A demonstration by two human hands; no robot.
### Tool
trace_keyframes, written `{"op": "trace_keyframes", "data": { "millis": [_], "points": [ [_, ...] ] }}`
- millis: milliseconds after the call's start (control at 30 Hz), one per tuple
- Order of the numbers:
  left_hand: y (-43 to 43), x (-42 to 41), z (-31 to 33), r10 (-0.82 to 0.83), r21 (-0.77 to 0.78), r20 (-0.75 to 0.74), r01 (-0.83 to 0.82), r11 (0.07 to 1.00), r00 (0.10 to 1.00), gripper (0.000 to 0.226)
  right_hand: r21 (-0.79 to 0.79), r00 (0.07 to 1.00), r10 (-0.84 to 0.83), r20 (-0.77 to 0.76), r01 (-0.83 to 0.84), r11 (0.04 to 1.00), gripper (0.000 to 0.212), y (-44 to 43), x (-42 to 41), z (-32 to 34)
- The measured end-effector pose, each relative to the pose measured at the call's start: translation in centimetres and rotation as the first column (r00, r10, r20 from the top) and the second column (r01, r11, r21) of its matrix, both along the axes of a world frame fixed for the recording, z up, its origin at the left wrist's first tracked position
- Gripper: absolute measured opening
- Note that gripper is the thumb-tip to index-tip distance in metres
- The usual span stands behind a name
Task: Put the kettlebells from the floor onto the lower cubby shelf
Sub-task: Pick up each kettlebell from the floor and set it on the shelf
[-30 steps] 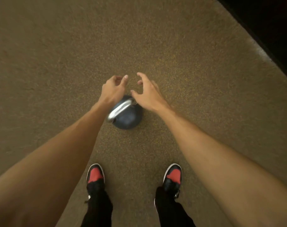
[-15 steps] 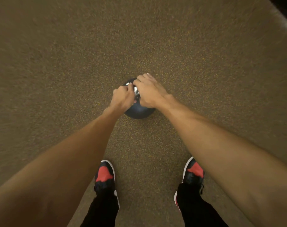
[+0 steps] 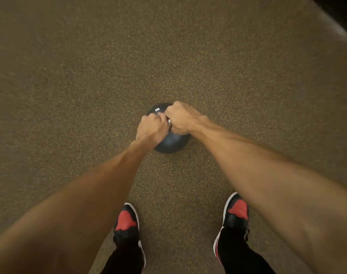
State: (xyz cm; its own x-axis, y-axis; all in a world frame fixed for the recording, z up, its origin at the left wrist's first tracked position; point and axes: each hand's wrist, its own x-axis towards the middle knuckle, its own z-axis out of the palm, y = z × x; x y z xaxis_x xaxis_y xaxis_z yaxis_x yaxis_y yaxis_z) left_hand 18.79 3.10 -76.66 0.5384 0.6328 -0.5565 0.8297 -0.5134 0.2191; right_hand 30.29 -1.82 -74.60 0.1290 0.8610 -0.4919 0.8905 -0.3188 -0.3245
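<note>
A: How far along is it?

B: Barely started, I'd say. Beyond the red-and-black sneakers point(image 3: 126, 224) low in the frame, the left hand point(image 3: 151, 127) and right hand point(image 3: 181, 119) have their fingers wrapped tight round the handle of a dark kettlebell point(image 3: 171, 142) at centre frame.

A: Lifted?

B: Can't tell; it looks to sit on the speckled floor point(image 3: 69, 86). The cubby shelf isn't in view, so carrying and placing remain.

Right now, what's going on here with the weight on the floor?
A person stands over a dark kettlebell on the speckled floor, with both hands closed side by side around its metal handle. The left hand and the right hand touch at the knuckles. Red and black shoes are planted apart behind it. Whether it has left the floor cannot be told. No shelf is in view.
</note>
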Motion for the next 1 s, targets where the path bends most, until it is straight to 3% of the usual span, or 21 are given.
{"op": "trace_keyframes", "data": {
  "millis": [133, 333, 500, 600, 667, 767, 933, 1000],
  "points": [
    [-0.9, 1.7, 1.8, -0.115, 0.057, 0.020, 0.114, 0.992, 0.993, 0.029, -0.001, 0.983, -0.161, -0.085, 0.161, 0.987, 0.018, -3.3, 1.1, 2.1],
    [-5.2, 6.4, 8.5, -0.351, 0.110, 0.034, 0.345, 0.932, 0.936, 0.039, 0.019, 0.920, -0.374, -0.117, 0.379, 0.925, 0.023, -10.0, 3.8, 8.3],
    [-9.4, 12.8, 14.1, -0.452, 0.108, 0.057, 0.445, 0.889, 0.890, 0.045, 0.013, 0.834, -0.534, -0.137, 0.540, 0.841, 0.018, -15.8, 8.7, 14.5],
    [-12.1, 17.8, 17.3, -0.569, 0.189, 0.093, 0.547, 0.816, 0.817, 0.067, 0.036, 0.788, -0.603, -0.123, 0.610, 0.791, 0.019, -19.0, 12.9, 18.3],
    [-13.6, 21.3, 19.3, -0.565, 0.220, 0.169, 0.528, 0.820, 0.807, 0.072, 0.052, 0.770, -0.631, -0.090, 0.637, 0.769, 0.019, -20.8, 15.9, 20.4],
    [-15.6, 26.8, 22.5, -0.531, 0.225, 0.247, 0.485, 0.845, 0.811, 0.056, 0.065, 0.749, -0.662, -0.030, 0.662, 0.746, 0.022, -23.0, 20.6, 23.3],
    [-17.1, 37.0, 25.9, -0.582, 0.244, 0.327, 0.528, 0.813, 0.745, 0.054, 0.166, 0.684, -0.729, 0.027, 0.716, 0.678, 0.012, -24.9, 29.3, 27.1],
    [-17.3, 42.2, 26.8, -0.618, 0.268, 0.348, 0.557, 0.786, 0.705, 0.054, 0.219, 0.636, -0.770, 0.044, 0.746, 0.629, 0.017, -25.2, 33.6, 28.0]
  ]
}}
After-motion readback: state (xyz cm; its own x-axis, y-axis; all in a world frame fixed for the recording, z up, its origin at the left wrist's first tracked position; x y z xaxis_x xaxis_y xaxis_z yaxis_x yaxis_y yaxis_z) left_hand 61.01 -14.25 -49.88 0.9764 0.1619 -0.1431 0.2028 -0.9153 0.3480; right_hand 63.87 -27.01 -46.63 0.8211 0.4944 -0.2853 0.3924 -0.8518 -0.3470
